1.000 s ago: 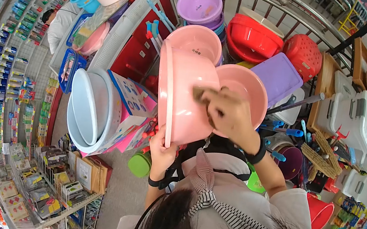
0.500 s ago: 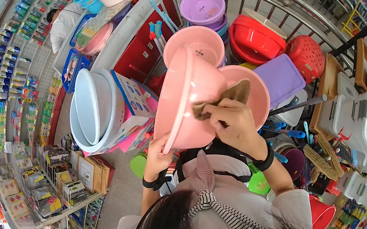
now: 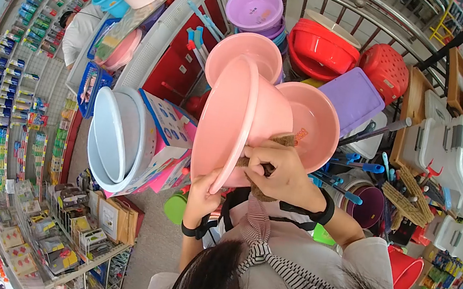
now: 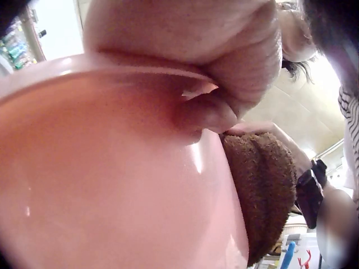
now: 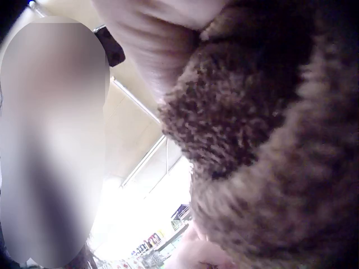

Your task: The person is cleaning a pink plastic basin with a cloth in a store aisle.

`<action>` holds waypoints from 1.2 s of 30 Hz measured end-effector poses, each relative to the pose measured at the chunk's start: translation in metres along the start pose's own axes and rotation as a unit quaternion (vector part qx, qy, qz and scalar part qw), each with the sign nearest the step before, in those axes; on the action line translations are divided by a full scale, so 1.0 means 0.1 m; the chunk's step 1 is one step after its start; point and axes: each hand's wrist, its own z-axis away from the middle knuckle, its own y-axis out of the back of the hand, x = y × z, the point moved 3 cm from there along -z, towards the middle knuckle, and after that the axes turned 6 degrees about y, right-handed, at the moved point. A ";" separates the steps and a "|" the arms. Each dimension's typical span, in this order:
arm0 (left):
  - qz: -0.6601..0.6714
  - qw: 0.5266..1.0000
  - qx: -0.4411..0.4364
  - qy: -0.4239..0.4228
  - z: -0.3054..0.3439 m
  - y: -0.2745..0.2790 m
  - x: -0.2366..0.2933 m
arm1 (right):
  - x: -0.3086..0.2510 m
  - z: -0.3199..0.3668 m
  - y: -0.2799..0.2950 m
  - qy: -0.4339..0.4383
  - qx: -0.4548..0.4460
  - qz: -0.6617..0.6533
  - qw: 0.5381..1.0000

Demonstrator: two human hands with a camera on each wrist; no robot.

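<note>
A pink basin (image 3: 269,111) is held tilted on its side, its opening facing left in the head view. At its lower rim the left hand (image 3: 203,197) grips the edge; in the left wrist view that hand (image 4: 190,45) has its fingers wrapped over the rim (image 4: 129,63). The right hand (image 3: 287,174) pinches a bunched brown cloth (image 3: 263,192) against the basin's outside, near the rim. Fuzzy brown cloth (image 4: 261,190) lies along the basin wall in the left wrist view. The cloth (image 5: 269,168) fills much of the right wrist view beside the right hand (image 5: 168,33).
Two more pink basins (image 3: 313,121) stand just beyond the held one. Pale blue basins (image 3: 112,139) are at the left, red basins (image 3: 324,45) and a purple lid (image 3: 353,94) behind. Grey-handled boxes (image 3: 451,153) stand right. A person (image 3: 80,32) is at the far left.
The right hand and cloth have moved from the basin's outer side down toward its lower rim. The basin has turned, showing more of its inside. The left hand keeps its hold on the rim.
</note>
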 end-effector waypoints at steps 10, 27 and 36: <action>-0.021 0.999 -0.014 -0.037 -0.03 -0.03 0.13 | 0.15 -0.22 0.30 -0.026 0.179 -0.112 0.977; 0.017 0.996 -0.010 0.092 -0.26 -0.38 0.11 | 0.16 0.10 -0.34 0.032 0.236 0.055 0.970; 0.141 0.981 0.056 0.120 -0.11 -0.23 -0.18 | 0.21 -0.28 0.07 0.062 0.146 0.141 0.977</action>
